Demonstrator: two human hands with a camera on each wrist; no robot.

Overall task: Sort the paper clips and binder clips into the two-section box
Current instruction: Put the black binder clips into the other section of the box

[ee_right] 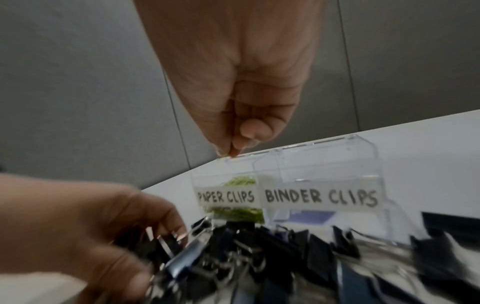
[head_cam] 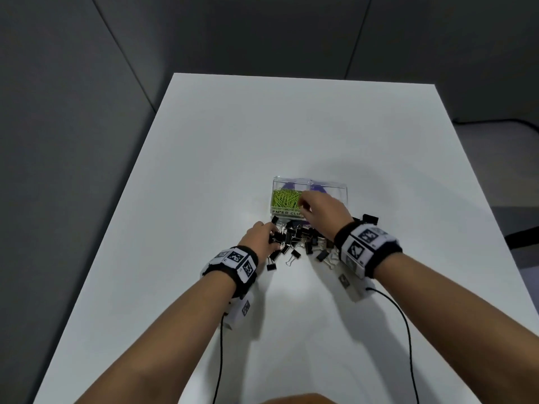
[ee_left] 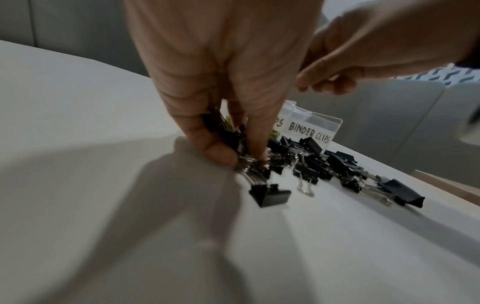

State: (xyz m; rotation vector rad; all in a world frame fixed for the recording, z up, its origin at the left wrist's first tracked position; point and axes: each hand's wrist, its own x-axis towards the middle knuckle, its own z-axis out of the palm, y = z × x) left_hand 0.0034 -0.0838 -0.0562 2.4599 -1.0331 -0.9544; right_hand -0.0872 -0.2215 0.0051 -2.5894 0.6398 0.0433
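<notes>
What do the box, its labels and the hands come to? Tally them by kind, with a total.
Clear plastic two-section box: 1
White handwritten labels, PAPER CLIPS and BINDER CLIPS: 2
Hands, left hand pinching black metal binder clips, right hand: 2
Total: 5

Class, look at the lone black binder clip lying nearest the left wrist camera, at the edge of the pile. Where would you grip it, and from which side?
Pinch the binder clip across its black folded body, coming straight down from above. It lies apart from the pile on the bare table, so both sloping faces are free; its thin wire handles point back into the pile and would tangle.
</notes>
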